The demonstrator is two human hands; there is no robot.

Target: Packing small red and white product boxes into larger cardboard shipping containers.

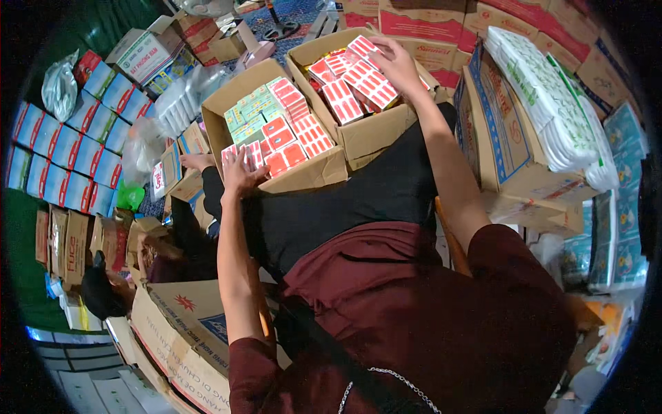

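Note:
Two open cardboard boxes stand side by side before me. My left hand (pixel 239 175) is over the near left corner of the left box (pixel 310 176), its fingers and thumb around a film-wrapped red-and-white pack (pixel 253 153). Beside that pack are more red packs (pixel 287 159) and several green cartons (pixel 254 111). Over the right box (pixel 372 137), my right hand (pixel 395 64) has its fingers on a tilted red-and-white pack (pixel 362 47); its palm side is hidden. Below the fingers, a larger wrapped block (pixel 370 83) leans on loosely piled red packs (pixel 342 101).
Another person's hand (pixel 196 161) reaches beside the left box. Blue cartons (pixel 67 150) are stacked at left. A large carton (pixel 181 331) stands by my left arm. At right, white plastic-wrapped bundles (pixel 548 103) lie on cartons (pixel 512 124). More cartons (pixel 421 31) line the back.

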